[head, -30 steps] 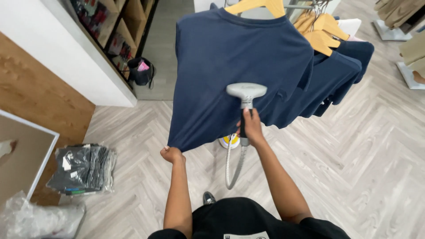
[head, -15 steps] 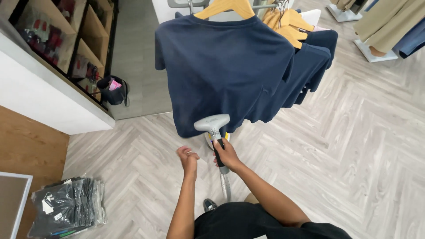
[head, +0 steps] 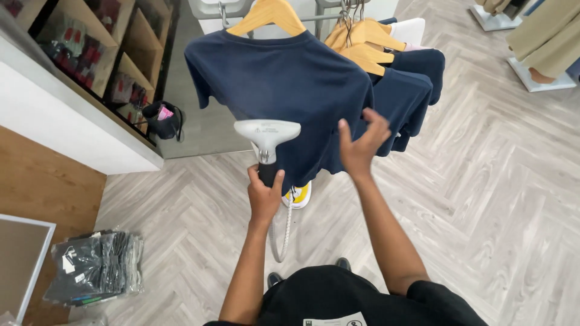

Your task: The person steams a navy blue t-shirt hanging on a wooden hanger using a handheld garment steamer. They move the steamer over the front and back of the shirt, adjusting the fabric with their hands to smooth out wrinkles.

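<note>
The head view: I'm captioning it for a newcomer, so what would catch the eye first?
The navy T-shirt on a wooden hanger fills the top centre. Just below it, the left hand holds a garment steamer up to the cloth, while the right hand touches the shirt's right edge. Bagged dark clothes lie on the floor at lower left.

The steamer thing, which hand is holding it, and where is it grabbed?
The left hand holds the garment steamer by its dark handle, below the wide grey head. The right hand touches the navy T-shirt, open, not gripping.
</note>
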